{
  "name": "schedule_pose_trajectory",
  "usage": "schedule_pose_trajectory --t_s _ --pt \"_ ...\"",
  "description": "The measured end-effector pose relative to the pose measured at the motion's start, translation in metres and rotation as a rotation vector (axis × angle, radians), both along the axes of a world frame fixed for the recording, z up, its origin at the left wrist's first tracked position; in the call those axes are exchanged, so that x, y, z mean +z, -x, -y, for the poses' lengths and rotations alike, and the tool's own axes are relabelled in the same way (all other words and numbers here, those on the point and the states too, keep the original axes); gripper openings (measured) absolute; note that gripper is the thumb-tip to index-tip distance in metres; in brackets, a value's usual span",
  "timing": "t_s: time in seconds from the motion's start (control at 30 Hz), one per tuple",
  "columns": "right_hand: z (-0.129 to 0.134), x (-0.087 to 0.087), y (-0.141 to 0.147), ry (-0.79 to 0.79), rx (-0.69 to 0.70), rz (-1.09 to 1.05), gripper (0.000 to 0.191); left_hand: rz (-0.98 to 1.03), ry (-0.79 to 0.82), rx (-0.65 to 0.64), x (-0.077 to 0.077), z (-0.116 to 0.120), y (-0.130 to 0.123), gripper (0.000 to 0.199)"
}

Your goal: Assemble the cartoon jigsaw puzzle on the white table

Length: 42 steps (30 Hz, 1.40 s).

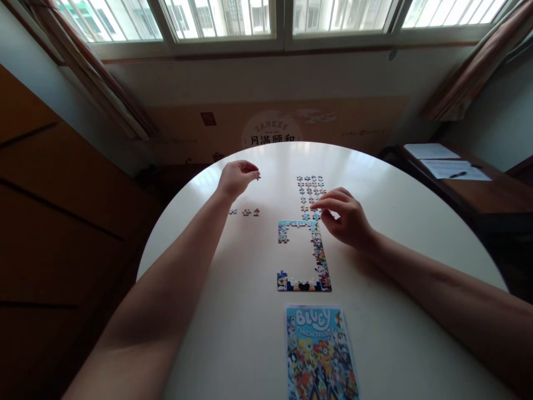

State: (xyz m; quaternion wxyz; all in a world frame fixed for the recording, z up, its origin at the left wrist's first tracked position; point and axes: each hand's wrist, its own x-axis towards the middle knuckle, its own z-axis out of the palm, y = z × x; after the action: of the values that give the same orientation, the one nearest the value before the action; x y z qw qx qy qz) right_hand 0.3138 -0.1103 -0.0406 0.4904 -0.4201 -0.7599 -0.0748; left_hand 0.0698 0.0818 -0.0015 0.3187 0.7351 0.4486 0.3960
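My left hand (pixel 237 179) is raised over the far left part of the table, its thumb and fingertips pinched on a small jigsaw puzzle piece (pixel 259 178). Below it a few loose puzzle pieces (pixel 247 212) lie in a short row, partly hidden by my forearm. My right hand (pixel 345 218) hovers at the right side of a grid of loose pieces (pixel 308 184), index fingertip at one of them, thumb apart and nothing visibly gripped. Just nearer lies the partly joined puzzle border (pixel 320 255), with a gap along its left side and a bare middle.
A colourful picture sheet (pixel 320 350) marked "Bluey" lies at the near edge of the round white table (pixel 241 333). Behind the table a cardboard panel (pixel 353 119) leans below the windows. Papers (pixel 453 169) and a pen rest on a dark side table at right.
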Motion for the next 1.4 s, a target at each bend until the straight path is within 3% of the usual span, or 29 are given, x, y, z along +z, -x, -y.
schedule_pose_trajectory --t_s 0.1,0.23,0.33,0.47,0.63,0.93,1.03,1.13,1.23,1.3,1.4 --pt "0.004 0.004 0.004 -0.049 0.018 0.069 0.031 -0.15 0.128 -0.229 0.026 0.036 -0.025 0.009" --pt "0.009 0.008 0.008 -0.091 0.04 0.136 0.026 -0.269 0.134 -0.473 0.05 0.085 -0.048 0.013" --pt "0.011 0.01 0.008 -0.112 0.022 0.129 0.024 -0.264 0.142 -0.563 0.055 0.106 -0.057 0.016" --pt "0.013 0.009 0.006 -0.067 -0.009 0.082 0.017 -0.27 0.157 -0.624 0.051 0.11 -0.06 0.018" --pt "0.013 0.008 0.006 0.014 -0.001 0.049 0.012 -0.267 0.201 -0.646 0.047 0.105 -0.059 0.021" --pt "0.015 0.011 0.006 -0.051 0.051 0.082 0.014 -0.291 0.27 -0.657 0.049 0.108 -0.057 0.02" --pt "0.016 0.015 0.007 -0.068 0.07 0.068 0.011 -0.387 0.224 -0.603 0.066 0.112 -0.05 0.019" --pt "0.017 0.02 0.009 -0.029 0.086 0.095 0.006 -0.5 0.117 -0.494 0.097 0.119 -0.036 0.025" --pt "0.02 0.02 0.014 0.002 0.143 0.152 0.006 -0.388 0.004 -0.428 0.115 0.129 -0.019 0.028" --pt "0.021 0.018 0.02 -0.002 0.186 0.194 0.006 -0.378 -0.041 -0.426 0.107 0.134 -0.01 0.025" --pt "0.023 0.014 0.03 0.031 0.22 0.266 0.007 -0.49 -0.157 -0.383 0.07 0.138 0.0 0.016"
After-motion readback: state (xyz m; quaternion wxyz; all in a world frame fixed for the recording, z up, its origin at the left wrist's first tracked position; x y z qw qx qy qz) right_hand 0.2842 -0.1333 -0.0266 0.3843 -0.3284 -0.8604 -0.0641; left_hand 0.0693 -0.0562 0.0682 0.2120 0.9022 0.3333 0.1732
